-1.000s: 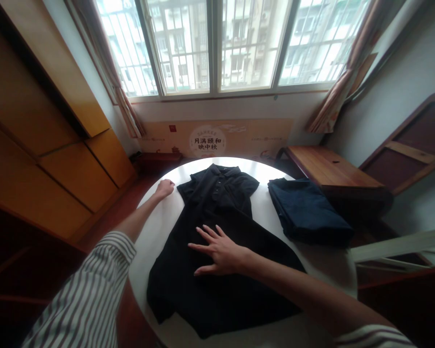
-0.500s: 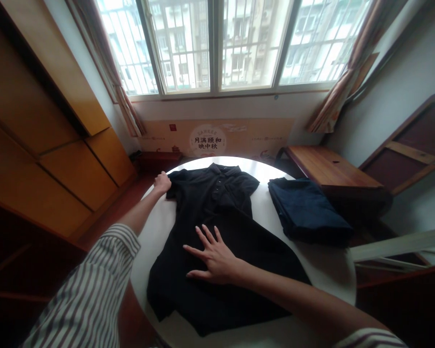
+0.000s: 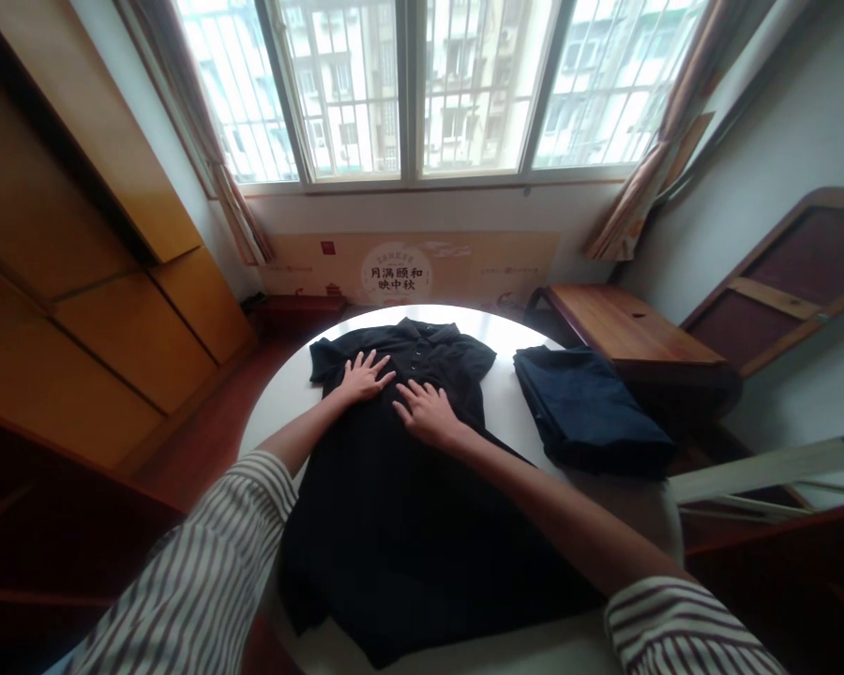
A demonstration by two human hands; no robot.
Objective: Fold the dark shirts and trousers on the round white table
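Observation:
A black polo shirt (image 3: 422, 525) lies spread face up on a round white table (image 3: 271, 403), its collar and buttons toward the window. My left hand (image 3: 366, 377) rests on the left side of its chest, fingers spread. Just right of it, my right hand (image 3: 428, 411) lies on the middle of the chest with the fingers stretched out. Neither hand grips the cloth. Part of the shirt's right side is hidden under my right forearm.
Dark blue folded clothing (image 3: 591, 408) sits on the table's right side. Beyond it stands a wooden bench-like piece (image 3: 640, 323). Yellow-brown cabinets (image 3: 119, 347) line the left, and a barred window (image 3: 408, 94) is ahead.
My left hand has let go of the left sleeve and moved right onto the chest. My right hand has slid up the shirt, away from me, to beside it.

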